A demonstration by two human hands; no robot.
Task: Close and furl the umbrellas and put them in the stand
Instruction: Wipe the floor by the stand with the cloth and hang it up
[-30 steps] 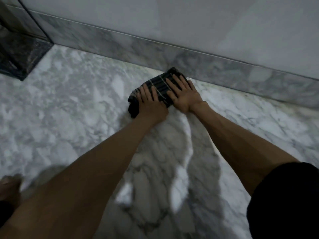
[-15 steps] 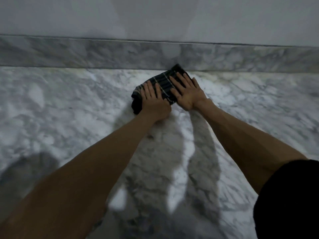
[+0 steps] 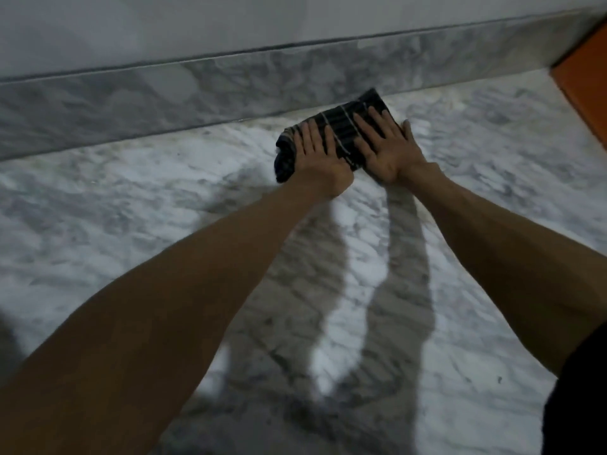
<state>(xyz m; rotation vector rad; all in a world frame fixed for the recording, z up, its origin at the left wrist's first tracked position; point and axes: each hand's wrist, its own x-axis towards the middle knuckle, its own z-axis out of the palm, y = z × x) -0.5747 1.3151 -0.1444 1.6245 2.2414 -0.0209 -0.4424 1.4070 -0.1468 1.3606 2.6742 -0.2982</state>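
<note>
Striped umbrella (image 3: 341,131), folded, on marble floor (image 3: 157,224): left hand (image 3: 317,154) and right hand (image 3: 389,144) lie flat, fingers straight, pressing it; furling likely wants tight rolling under even pressure

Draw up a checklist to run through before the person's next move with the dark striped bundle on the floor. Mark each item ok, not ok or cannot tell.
1. Left hand presses flat on the umbrella, fingers straight: ok.
2. Right hand presses flat on it beside the left: ok.
3. Umbrella lies fully on the marble floor, just in front of the skirting: ok.
4. Canopy furled tight and strapped: cannot tell; the hands cover much of it and no strap shows.
5. Shaft and handle collapsed inside the bundle: cannot tell; neither shows.
6. Stand in sight to carry it to: not ok; none is in view.
</note>
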